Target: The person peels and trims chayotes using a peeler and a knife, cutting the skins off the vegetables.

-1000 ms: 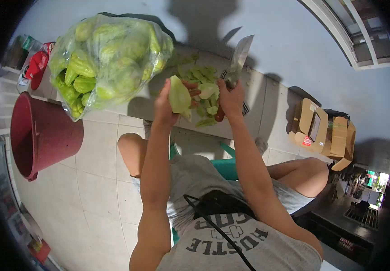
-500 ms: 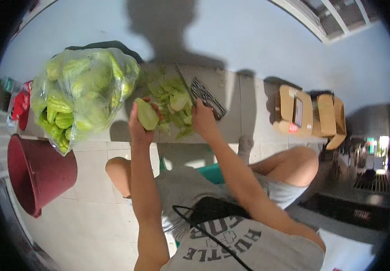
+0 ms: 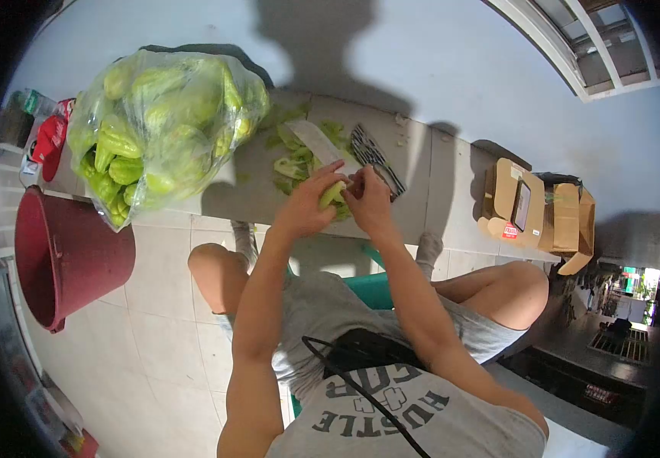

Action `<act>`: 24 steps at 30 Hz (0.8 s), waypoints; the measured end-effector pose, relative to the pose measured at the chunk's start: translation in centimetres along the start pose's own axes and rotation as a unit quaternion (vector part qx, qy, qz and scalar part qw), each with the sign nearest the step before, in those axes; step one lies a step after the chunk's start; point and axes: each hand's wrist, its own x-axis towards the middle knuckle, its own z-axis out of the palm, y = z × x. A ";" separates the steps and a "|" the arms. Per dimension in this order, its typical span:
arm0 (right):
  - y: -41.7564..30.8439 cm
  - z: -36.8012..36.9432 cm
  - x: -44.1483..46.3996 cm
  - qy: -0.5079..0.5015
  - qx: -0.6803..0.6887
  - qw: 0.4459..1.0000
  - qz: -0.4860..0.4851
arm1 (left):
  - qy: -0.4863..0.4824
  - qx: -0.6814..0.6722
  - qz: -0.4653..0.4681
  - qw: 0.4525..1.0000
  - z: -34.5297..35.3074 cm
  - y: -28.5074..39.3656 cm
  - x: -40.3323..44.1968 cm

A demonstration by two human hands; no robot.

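Observation:
My left hand (image 3: 311, 200) is wrapped round a pale green chayote (image 3: 332, 195). Close beside it, my right hand (image 3: 368, 200) has its fingers bent together at the chayote's right end; what they pinch is hidden. A broad knife blade (image 3: 316, 143) points up and left over a heap of green peelings (image 3: 294, 166) on the tiled ledge (image 3: 410, 172). The knife's handle is hidden behind my hands. A black-and-white striped cloth (image 3: 374, 158) lies to the right of the blade.
A clear plastic bag of chayotes (image 3: 173, 122) stands on the ledge at left. Below it is a dark red bucket (image 3: 89, 256). Open cardboard boxes (image 3: 567, 217) sit at right. Red items (image 3: 50, 137) lie at far left, and a green stool (image 3: 368, 291) is under me.
The knife blade has swung to point up and left across the peelings. My hands have come together at the chayote, which has turned and is now mostly covered by my left hand.

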 end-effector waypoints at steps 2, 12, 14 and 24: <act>-0.4 -0.3 -0.4 0.017 -0.005 1.000 -0.014 | -0.033 0.012 -0.005 0.999 0.1 0.0 0.1; 1.0 -0.6 -1.1 0.056 0.053 0.996 0.034 | -0.054 0.032 0.029 0.998 0.5 -2.1 0.2; 1.3 -1.2 -1.4 0.025 0.008 0.997 0.071 | -0.022 0.081 0.050 0.995 -0.1 -3.5 1.0; 3.0 -2.1 -2.2 0.070 0.051 0.994 0.067 | 0.125 -0.672 -0.133 0.717 -5.1 -2.6 1.6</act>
